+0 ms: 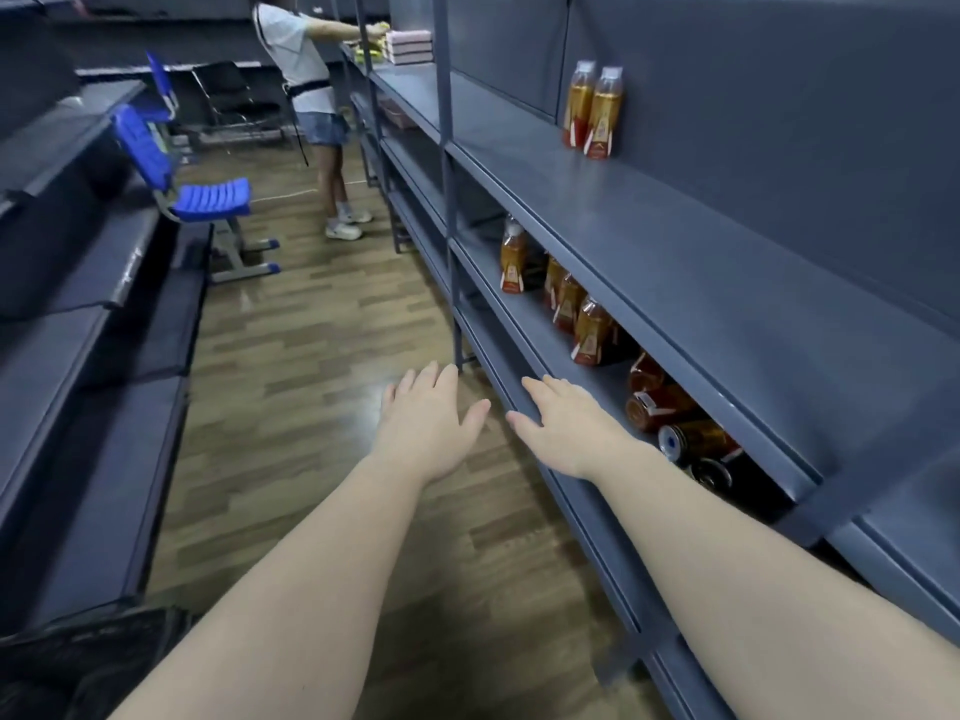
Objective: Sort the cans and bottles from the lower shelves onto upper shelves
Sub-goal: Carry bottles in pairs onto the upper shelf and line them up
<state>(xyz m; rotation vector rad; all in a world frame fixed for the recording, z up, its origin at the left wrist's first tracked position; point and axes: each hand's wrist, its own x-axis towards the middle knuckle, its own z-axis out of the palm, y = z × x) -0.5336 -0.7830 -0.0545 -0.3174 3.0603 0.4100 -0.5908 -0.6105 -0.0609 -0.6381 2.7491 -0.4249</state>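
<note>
Left grip: my left grip (426, 423) is spread flat, palm down, and pinches nothing. It hangs over the floor (311, 356), just beside the shelving front.
Right grip: my right grip (566, 428) is also spread and empty, with its fingertips over the front lip of the lower shelf (550, 350). I cannot tell whether it touches the lip, and it touches no bottle.
Nearest targets: at 3 o'clock of the right grip, the lying bottles (654, 397) rest on their sides, tucked under the shelf above. The dark round end (711, 472) past them may be a can, but I cannot tell.
Standing targets: at 1 o'clock, the upright bottles (589, 330) stand in a row on the same lower shelf, with one a little apart at the far end.
Destination: at 2 o'clock, the upper shelf (675, 241) carries two bottles (595, 111) against its back, with bare board in front of them.
Handling: the bottles look like thin plastic full of amber drink. I judge them moderately heavy, smooth, and soft enough to dent if squeezed hard. The lying ones will likely roll when nudged.
Where to hold: I would wrap each bottle round the labelled waist, below the shoulder. A lying one I would take round its middle from above, draw it clear of the overhang, then stand it up.
Surroundings: a blue chair (208, 197) stands at 10 o'clock, and another person (306, 70) is at 12 o'clock, well apart.
</note>
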